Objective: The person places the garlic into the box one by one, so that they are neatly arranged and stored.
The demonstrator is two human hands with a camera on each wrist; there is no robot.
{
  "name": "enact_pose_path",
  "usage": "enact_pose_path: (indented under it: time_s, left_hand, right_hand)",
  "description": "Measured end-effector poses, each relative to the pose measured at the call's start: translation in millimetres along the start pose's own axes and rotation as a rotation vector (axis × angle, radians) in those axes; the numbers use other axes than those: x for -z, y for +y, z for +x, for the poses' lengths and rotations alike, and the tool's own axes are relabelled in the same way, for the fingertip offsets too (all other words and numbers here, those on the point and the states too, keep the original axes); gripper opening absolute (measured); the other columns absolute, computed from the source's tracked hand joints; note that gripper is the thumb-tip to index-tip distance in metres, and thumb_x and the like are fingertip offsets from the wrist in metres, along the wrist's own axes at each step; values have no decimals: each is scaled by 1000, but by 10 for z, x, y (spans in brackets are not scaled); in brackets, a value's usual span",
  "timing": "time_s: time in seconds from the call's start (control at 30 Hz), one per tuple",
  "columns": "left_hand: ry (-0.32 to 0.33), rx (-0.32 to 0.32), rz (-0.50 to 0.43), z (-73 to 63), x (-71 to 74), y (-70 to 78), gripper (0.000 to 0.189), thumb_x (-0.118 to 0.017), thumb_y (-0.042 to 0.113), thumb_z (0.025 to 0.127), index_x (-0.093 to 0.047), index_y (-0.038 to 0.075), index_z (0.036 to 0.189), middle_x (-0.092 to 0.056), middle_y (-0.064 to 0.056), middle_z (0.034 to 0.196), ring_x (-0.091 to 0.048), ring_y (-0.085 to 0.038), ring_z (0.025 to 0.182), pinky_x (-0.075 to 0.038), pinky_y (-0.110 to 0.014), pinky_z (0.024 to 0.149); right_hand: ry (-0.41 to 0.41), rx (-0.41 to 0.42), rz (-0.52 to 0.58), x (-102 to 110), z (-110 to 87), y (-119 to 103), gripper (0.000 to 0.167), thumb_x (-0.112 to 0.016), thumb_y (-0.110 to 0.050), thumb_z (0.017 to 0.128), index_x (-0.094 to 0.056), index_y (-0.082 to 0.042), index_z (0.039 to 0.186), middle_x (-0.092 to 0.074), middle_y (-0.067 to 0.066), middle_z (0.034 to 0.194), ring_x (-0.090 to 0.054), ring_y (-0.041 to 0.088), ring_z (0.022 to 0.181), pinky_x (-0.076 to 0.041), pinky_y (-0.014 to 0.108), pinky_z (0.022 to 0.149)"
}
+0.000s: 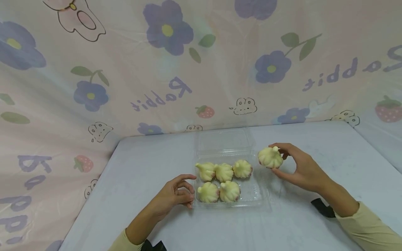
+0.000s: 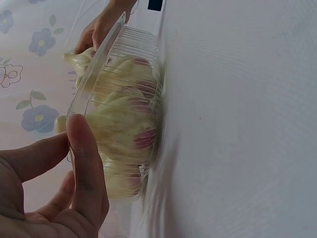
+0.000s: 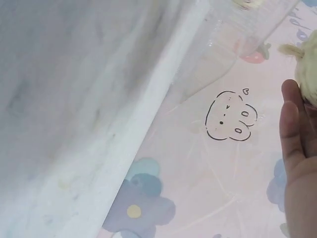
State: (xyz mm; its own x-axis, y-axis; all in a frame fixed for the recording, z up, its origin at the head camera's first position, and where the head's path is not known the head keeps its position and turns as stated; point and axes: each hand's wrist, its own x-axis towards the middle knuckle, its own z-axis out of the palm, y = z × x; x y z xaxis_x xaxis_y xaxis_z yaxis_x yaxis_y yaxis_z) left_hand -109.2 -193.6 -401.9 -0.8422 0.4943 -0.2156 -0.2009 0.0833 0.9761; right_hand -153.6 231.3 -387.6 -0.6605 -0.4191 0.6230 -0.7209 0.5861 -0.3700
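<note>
A clear plastic clamshell box (image 1: 249, 195) lies with its lid folded back on the white table, holding several pale garlic bulbs (image 1: 230, 191) in two rows. In the left wrist view, purple streaks mark the bulbs (image 2: 144, 138) behind the ribbed wall. My left hand (image 1: 174, 195) pinches the box's left rim between thumb and finger. To the right of the box, my right hand (image 1: 306, 170) grips one garlic bulb (image 1: 270, 157) by thumb and fingers, held above the table. Only part of that bulb (image 3: 309, 67) shows in the right wrist view, at the edge.
The transparent lid (image 1: 224, 139) spreads toward the back of the table (image 1: 150, 157). Behind the table hangs a printed curtain (image 1: 220, 69) with flowers and rabbits. A black strap (image 1: 323, 208) is near the right wrist.
</note>
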Motion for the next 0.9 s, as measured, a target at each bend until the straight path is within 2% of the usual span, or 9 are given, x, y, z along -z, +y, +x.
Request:
enact_pose_path:
  time_s: [0.27, 0.53, 0.9]
  left_hand:
    - [4, 4, -1, -10, -5, 4, 65, -66, 1, 93, -35, 3, 150, -55, -2, 103, -68, -11, 73, -62, -27, 69]
    - [-4, -18, 0, -26, -16, 17, 66, -68, 2, 91, -34, -1, 148, -55, -4, 103, -68, -11, 74, -62, -26, 69]
    - [-3, -3, 5, -9, -7, 15, 64, -65, 1, 93, -35, 3, 149, -55, -3, 103, -68, -10, 75, -62, -27, 70]
  right_hand:
    - [-47, -23, -10, 1, 9, -105, 80, -88, -6, 67, -52, -14, 139, -61, -9, 122, -50, -5, 97, -41, 9, 82]
    - [-108, -23, 9, -40, 5, -184, 76, -88, -12, 71, -52, -17, 138, -60, -10, 128, -50, -4, 101, -43, 14, 82]
    - [-159, 3, 31, -116, -22, -322, 73, -87, -17, 74, -52, -19, 138, -58, -10, 130, -48, -1, 99, -44, 17, 79]
